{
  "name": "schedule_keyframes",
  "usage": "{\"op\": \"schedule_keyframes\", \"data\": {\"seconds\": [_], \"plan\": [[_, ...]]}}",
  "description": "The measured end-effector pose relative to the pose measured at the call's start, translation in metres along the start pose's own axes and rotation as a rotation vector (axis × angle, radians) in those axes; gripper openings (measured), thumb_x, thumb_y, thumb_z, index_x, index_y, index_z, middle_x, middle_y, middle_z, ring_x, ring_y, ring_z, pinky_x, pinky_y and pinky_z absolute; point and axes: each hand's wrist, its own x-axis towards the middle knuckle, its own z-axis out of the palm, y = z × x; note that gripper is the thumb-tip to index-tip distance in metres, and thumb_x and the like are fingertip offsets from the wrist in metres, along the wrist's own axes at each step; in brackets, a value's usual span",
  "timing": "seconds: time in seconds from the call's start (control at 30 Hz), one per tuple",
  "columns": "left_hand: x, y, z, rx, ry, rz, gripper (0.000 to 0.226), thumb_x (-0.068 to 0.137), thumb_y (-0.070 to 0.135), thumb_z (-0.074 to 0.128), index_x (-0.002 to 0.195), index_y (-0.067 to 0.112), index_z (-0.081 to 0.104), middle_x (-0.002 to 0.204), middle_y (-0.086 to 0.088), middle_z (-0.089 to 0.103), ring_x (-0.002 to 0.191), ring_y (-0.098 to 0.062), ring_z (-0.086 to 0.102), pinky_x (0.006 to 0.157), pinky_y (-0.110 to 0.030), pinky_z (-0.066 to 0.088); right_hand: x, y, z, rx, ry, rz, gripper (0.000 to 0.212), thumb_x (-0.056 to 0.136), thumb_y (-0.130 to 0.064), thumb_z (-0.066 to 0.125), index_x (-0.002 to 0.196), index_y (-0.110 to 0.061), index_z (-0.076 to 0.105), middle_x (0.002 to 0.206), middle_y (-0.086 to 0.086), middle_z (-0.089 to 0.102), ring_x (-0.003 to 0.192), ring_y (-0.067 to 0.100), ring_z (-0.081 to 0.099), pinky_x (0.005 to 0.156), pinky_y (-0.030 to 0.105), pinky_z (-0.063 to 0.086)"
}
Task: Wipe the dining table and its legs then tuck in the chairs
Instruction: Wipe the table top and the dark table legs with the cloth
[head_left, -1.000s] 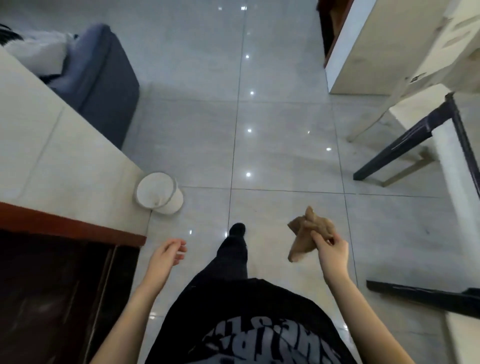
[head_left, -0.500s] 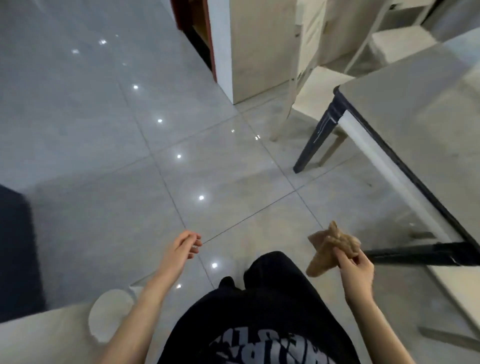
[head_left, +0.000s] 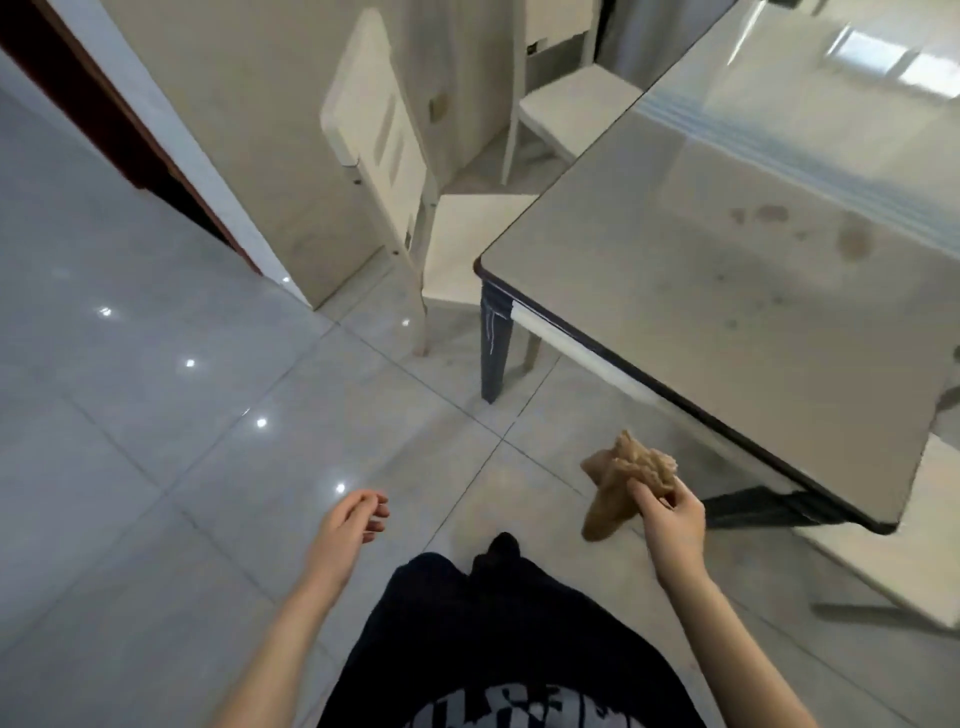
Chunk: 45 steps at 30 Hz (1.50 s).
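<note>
Person stands at the corner of the counter (head_left: 727, 291), which fills 1 to 3 o'clock. Right hand (head_left: 670, 512) at 4 o'clock, fingers curled, pinching a bunched tan cloth (head_left: 618, 483). The cloth is in the air over the floor (head_left: 156, 415), just beside the counter's near edge and not touching it. Its long axis runs 1 to 7 o'clock, loose tail hanging toward 7. Left hand (head_left: 348, 525) at 7 o'clock, holding nothing, fingers loosely curled. The counter's near edge runs 10 to 4 o'clock. Brown stains (head_left: 852, 241) on its top. Dark corner leg (head_left: 493, 348) upright at 12. White chair (head_left: 379, 140) at 11, seat partly under the counter corner. Second chair (head_left: 571, 104) at 12, further back.
</note>
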Motion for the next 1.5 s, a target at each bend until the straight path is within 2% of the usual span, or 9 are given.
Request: {"op": "schedule_keyframes", "data": {"seconds": [0.37, 0.47, 0.63, 0.77, 0.9, 1.0, 1.13, 1.27, 1.5], "plan": [[0.118, 0.156, 0.081, 0.402, -0.303, 0.225, 0.013, 0.093, 0.027, 0.05, 0.099, 0.03, 0.061, 0.102, 0.006, 0.066, 0.099, -0.015, 0.062, 0.09, -0.033, 0.048, 0.084, -0.05, -0.014, 0.141, 0.25, 0.034, 0.02, 0.091, -0.005, 0.062, 0.11, -0.005, 0.066, 0.093, 0.004, 0.07, 0.083, 0.008, 0.065, 0.07, 0.017, 0.052], [0.158, 0.193, 0.111, 0.565, -0.385, 0.359, 0.023, 0.089, 0.033, 0.051, 0.111, 0.032, 0.058, 0.116, 0.006, 0.062, 0.108, -0.014, 0.058, 0.098, -0.037, 0.046, 0.109, -0.063, -0.013, 0.124, 0.341, -0.002, 0.015, 0.09, -0.003, 0.062, 0.104, -0.008, 0.066, 0.088, -0.001, 0.069, 0.08, 0.005, 0.066, 0.067, 0.009, 0.049], [0.216, 0.256, 0.179, 0.829, -0.522, 0.649, 0.041, 0.095, 0.024, 0.047, 0.135, 0.014, 0.048, 0.134, 0.005, 0.049, 0.124, -0.011, 0.045, 0.103, -0.023, 0.031, 0.173, -0.073, -0.012, -0.201, 0.522, -0.022, 0.014, 0.088, -0.019, 0.067, 0.097, -0.009, 0.064, 0.093, 0.009, 0.065, 0.088, 0.024, 0.063, 0.076, 0.036, 0.052], [0.269, 0.286, 0.245, 0.983, -0.682, 0.797, 0.058, 0.086, 0.038, 0.039, 0.138, 0.014, 0.046, 0.143, -0.004, 0.045, 0.134, -0.02, 0.04, 0.111, -0.028, 0.027, 0.238, -0.071, -0.011, -0.559, 0.526, 0.044, 0.025, 0.089, -0.024, 0.066, 0.099, -0.001, 0.06, 0.099, 0.017, 0.057, 0.094, 0.033, 0.056, 0.076, 0.032, 0.038], [0.318, 0.297, 0.322, 1.074, -0.686, 0.995, 0.068, 0.081, 0.047, 0.032, 0.137, 0.013, 0.049, 0.143, -0.009, 0.047, 0.132, -0.03, 0.042, 0.113, -0.037, 0.029, 0.3, -0.051, 0.006, -0.611, 0.537, 0.127, 0.049, 0.087, -0.036, 0.065, 0.122, -0.003, 0.055, 0.114, 0.019, 0.055, 0.107, 0.037, 0.051, 0.093, 0.04, 0.041], [0.351, 0.301, 0.37, 1.163, -0.633, 1.108, 0.068, 0.081, 0.046, 0.028, 0.139, 0.015, 0.046, 0.147, -0.01, 0.042, 0.138, -0.033, 0.035, 0.115, -0.045, 0.025, 0.321, -0.024, 0.021, -0.799, 0.452, -0.078, 0.057, 0.085, -0.047, 0.055, 0.132, -0.015, 0.054, 0.119, 0.01, 0.057, 0.111, 0.029, 0.05, 0.098, 0.042, 0.042], [0.387, 0.303, 0.409, 1.265, -0.54, 1.172, 0.062, 0.087, 0.045, 0.025, 0.142, 0.022, 0.041, 0.151, -0.004, 0.037, 0.141, -0.028, 0.029, 0.116, -0.048, 0.018, 0.314, 0.008, 0.002, -0.867, 0.237, -0.403, 0.05, 0.094, -0.031, 0.056, 0.142, -0.018, 0.048, 0.144, 0.002, 0.049, 0.14, 0.023, 0.037, 0.117, 0.038, 0.026], [0.393, 0.295, 0.414, 1.303, -0.476, 1.238, 0.055, 0.091, 0.039, 0.03, 0.144, 0.027, 0.037, 0.149, 0.0, 0.04, 0.138, -0.025, 0.031, 0.115, -0.046, 0.02, 0.329, 0.022, -0.032, -0.902, 0.092, -0.579, 0.042, 0.097, -0.027, 0.054, 0.137, -0.014, 0.054, 0.146, 0.003, 0.048, 0.14, 0.02, 0.038, 0.117, 0.038, 0.029], [0.401, 0.295, 0.423, 1.28, -0.46, 1.235, 0.055, 0.089, 0.04, 0.034, 0.142, 0.029, 0.04, 0.147, 0.002, 0.043, 0.139, -0.022, 0.031, 0.114, -0.04, 0.018, 0.501, -0.027, -0.12, -0.733, 0.713, -0.005, 0.064, 0.089, -0.047, 0.033, 0.141, -0.012, 0.048, 0.148, 0.01, 0.046, 0.139, 0.028, 0.038, 0.116, 0.035, 0.024]]}}
